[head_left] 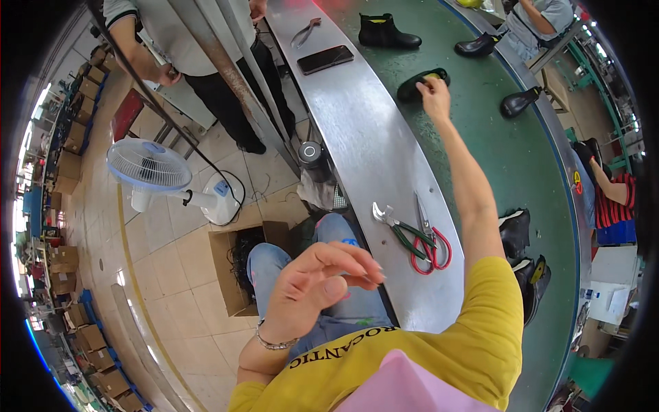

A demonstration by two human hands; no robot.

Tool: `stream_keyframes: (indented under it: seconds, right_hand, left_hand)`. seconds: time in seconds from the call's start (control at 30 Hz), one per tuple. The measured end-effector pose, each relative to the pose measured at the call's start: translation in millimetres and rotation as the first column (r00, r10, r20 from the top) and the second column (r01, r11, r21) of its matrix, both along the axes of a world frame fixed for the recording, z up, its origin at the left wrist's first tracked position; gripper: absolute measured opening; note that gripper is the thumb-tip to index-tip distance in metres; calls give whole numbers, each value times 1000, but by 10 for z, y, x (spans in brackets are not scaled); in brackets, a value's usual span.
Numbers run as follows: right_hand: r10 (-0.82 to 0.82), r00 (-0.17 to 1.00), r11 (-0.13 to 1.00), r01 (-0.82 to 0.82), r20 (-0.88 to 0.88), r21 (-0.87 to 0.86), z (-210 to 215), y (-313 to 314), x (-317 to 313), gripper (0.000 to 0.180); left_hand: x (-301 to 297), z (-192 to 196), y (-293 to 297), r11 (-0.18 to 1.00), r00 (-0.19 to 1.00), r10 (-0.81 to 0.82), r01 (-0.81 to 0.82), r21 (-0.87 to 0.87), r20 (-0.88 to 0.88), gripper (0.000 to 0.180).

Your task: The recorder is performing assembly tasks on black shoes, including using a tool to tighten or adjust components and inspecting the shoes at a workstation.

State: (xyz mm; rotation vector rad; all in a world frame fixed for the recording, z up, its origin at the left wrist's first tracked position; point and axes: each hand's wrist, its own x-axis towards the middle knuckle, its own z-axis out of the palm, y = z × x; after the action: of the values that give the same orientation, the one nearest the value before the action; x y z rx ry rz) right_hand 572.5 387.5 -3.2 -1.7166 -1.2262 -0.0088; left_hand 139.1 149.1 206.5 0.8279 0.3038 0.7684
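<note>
Reaching out over the green belt, my right hand (434, 96) has its fingers closed at the opening of a dark ankle boot (410, 90) with a yellow inside. The far side of that grip is hidden. My left hand (316, 278) is raised above my lap with loosely curled fingers, the thumb apart from them, and no held object is visible. Between my arms, on the metal ledge (364, 144), lie green-handled pincers (401, 225) and red-handled scissors (431, 240), partly overlapping.
More dark boots stand on the green belt (480, 147), including one black boot (388, 31) farther up. A phone (325, 60) and pliers (306, 32) lie on the ledge. To the left are a fan (151, 167), a cardboard box (221, 271) and a standing person (199, 41).
</note>
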Motion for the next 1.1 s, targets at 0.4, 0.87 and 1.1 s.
stream_keyframes:
  seconds: [0.4, 0.87, 1.1]
  right_hand:
    - [560, 649, 774, -631, -515, 47, 2243, -2388, -1516, 18]
    - [458, 889, 845, -432, 8, -315, 761, -2928, -2343, 37]
    - [344, 787, 860, -45, 512, -509, -362, -3210, -1836, 51]
  left_hand:
    - [204, -668, -235, 722, 807, 361, 75, 688, -467, 104]
    - [-914, -1527, -1339, 848, 811, 401, -153, 508, -426, 123]
    - [-1267, -1501, -1482, 774, 678, 575, -268, 574, -458, 129]
